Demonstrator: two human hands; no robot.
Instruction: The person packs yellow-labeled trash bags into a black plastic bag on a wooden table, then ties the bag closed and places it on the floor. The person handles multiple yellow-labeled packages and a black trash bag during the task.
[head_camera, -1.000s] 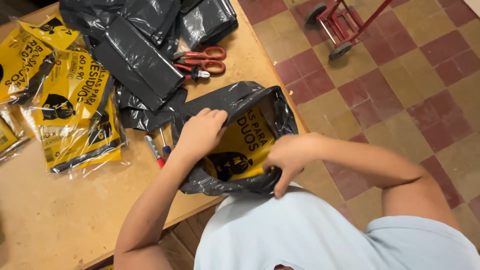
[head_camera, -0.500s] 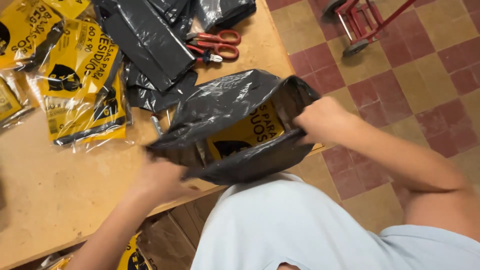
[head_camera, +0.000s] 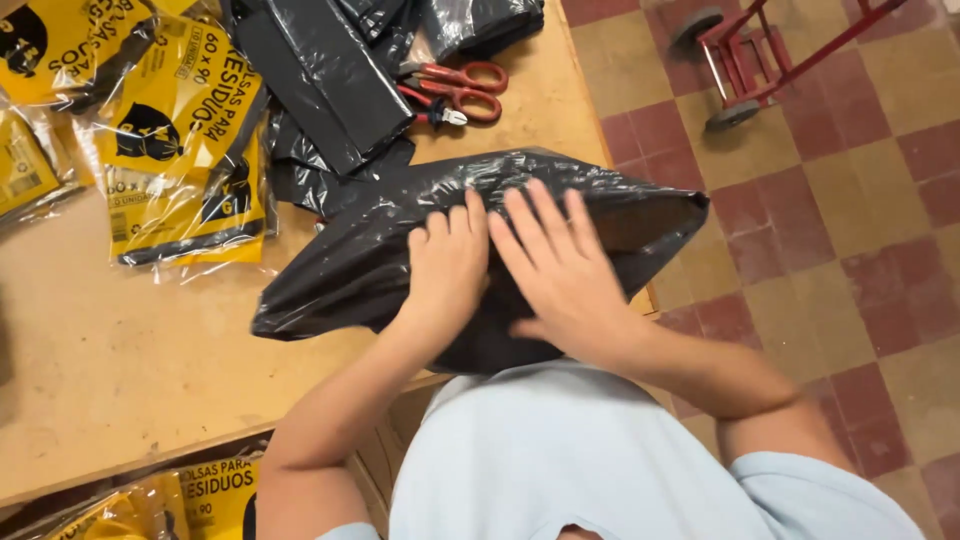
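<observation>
A single camera sits on the person's head and looks almost straight down, close over the near edge of the wooden tabletop (head_camera: 130, 370). The person's own light blue shirt (head_camera: 560, 450) fills the bottom of the view, with both forearms reaching up from it into the middle. The tabletop takes the left and centre, its right edge running down toward the near right corner; past that edge the view takes in the tiled floor (head_camera: 850, 250) well below. There is no second view to overlap with.
</observation>
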